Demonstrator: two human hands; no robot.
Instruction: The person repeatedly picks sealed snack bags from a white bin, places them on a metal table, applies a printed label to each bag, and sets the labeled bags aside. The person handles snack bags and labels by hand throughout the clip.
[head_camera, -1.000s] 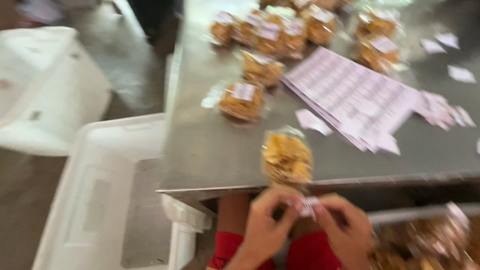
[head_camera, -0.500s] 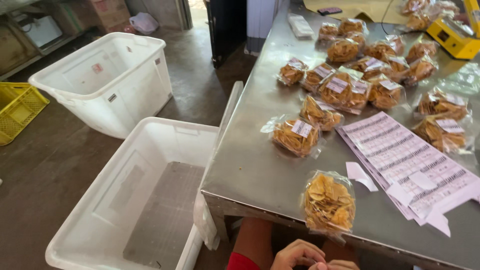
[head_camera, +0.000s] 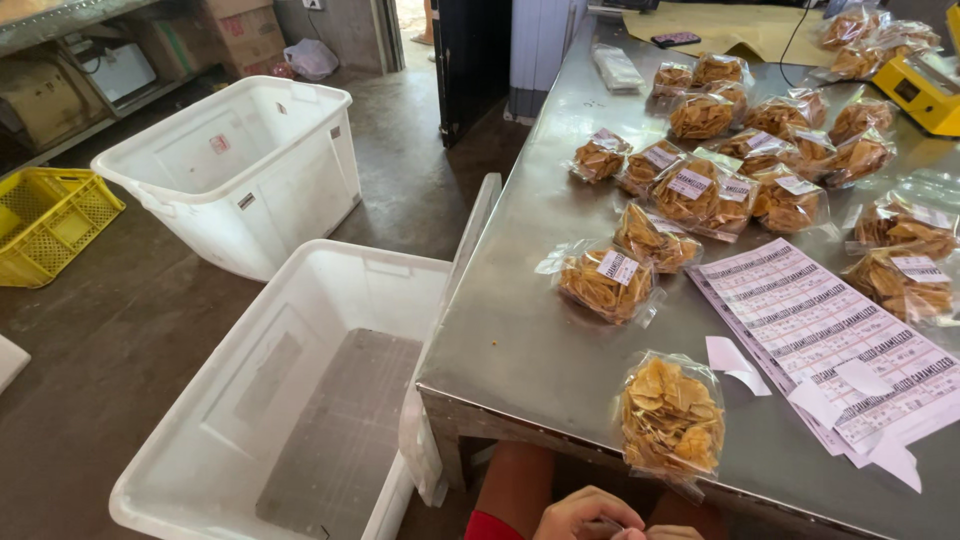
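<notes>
My left hand (head_camera: 585, 512) shows at the bottom edge below the steel table (head_camera: 540, 330), its fingers curled and touching my right hand (head_camera: 675, 532), of which only a sliver is visible. What they pinch between them is hidden. Just above them, at the table's near edge, lies a clear bag of golden chips (head_camera: 670, 418) without a label. A sheet of printed labels (head_camera: 830, 340) lies to its right, with loose white backing scraps (head_camera: 735, 358) beside it. A labelled bag of chips (head_camera: 608, 283) sits further back.
Several more labelled chip bags (head_camera: 720, 185) cover the far table, next to a yellow scale (head_camera: 920, 90). Two white plastic tubs (head_camera: 300, 400) (head_camera: 240, 170) stand on the floor to the left, with a yellow crate (head_camera: 45, 220) beyond them. Red cloth (head_camera: 490, 527) shows by my hands.
The view has swung left and up, so the floor tubs now show. My hands, which held a small white label below the table edge, have dropped almost out of view.
</notes>
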